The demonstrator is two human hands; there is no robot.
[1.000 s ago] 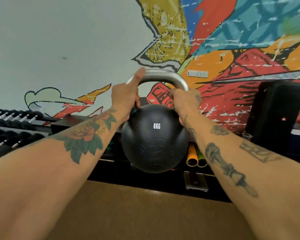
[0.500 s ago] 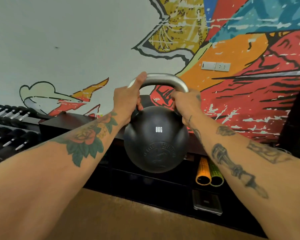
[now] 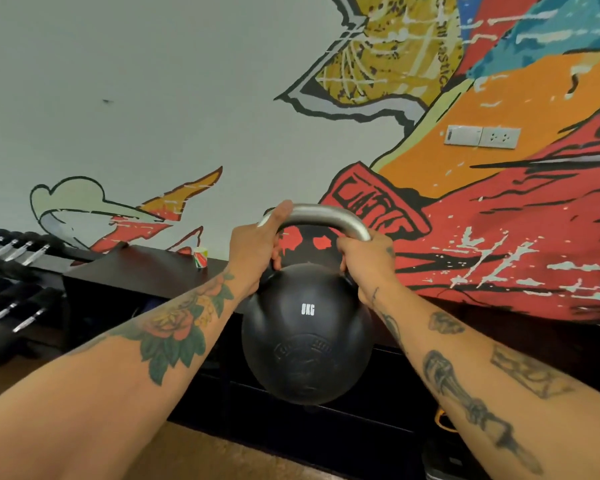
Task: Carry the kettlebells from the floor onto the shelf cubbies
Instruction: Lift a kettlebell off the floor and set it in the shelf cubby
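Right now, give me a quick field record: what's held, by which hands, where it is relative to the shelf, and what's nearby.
held item: black kettlebell, marked 8KG, off the floor
left hand: gripping the left side of the steel handle
right hand: gripping the right side of the handle
position: in front of the dark shelf unit, not yet set down
on shelf top: small can
far left: dumbbell rack

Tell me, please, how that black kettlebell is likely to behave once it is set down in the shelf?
The kettlebell is probably heavy for its size: both the left hand and right hand grip its handle. Its round body might rock or roll if set down off its base. The smooth metal handle could slip in a loose grip.
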